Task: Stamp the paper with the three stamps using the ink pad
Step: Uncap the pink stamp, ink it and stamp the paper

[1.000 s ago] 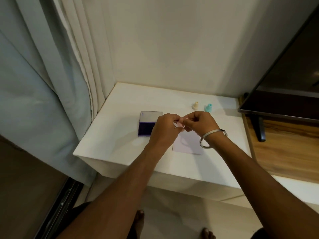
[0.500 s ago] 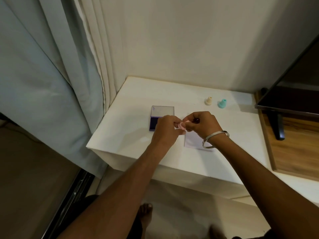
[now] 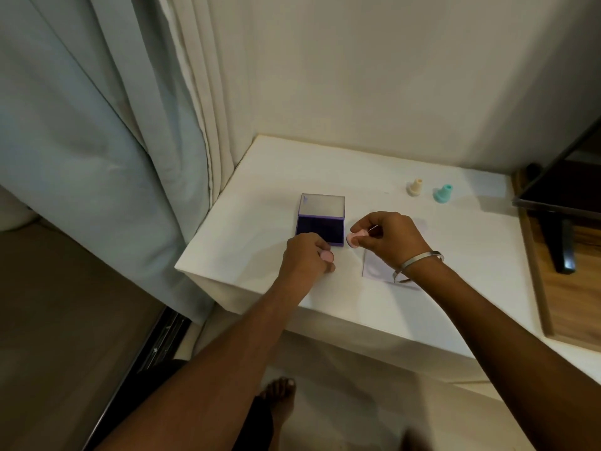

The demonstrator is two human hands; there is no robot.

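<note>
On the white table (image 3: pixel 266 203) lies an open ink pad (image 3: pixel 320 226) with dark purple ink and a raised lid. My right hand (image 3: pixel 390 237) pinches a pink stamp (image 3: pixel 355 239), tilted, just right of the pad. My left hand (image 3: pixel 305 253) holds a small pink cap (image 3: pixel 326 255) in front of the pad. A pale paper (image 3: pixel 377 270) lies under my right wrist, mostly hidden. A cream stamp (image 3: pixel 415 187) and a teal stamp (image 3: pixel 443 193) stand upright at the back right.
Curtains (image 3: pixel 130 157) hang along the left of the table, and a wall runs behind it. A dark screen on a stand (image 3: pixel 559 203) sits on a wooden surface at the right. My bare foot (image 3: pixel 279 395) is on the floor below.
My hands were together over the paper; they have separated. The left hand has drawn down and left with the pink cap, and the right hand keeps the pink stamp.
</note>
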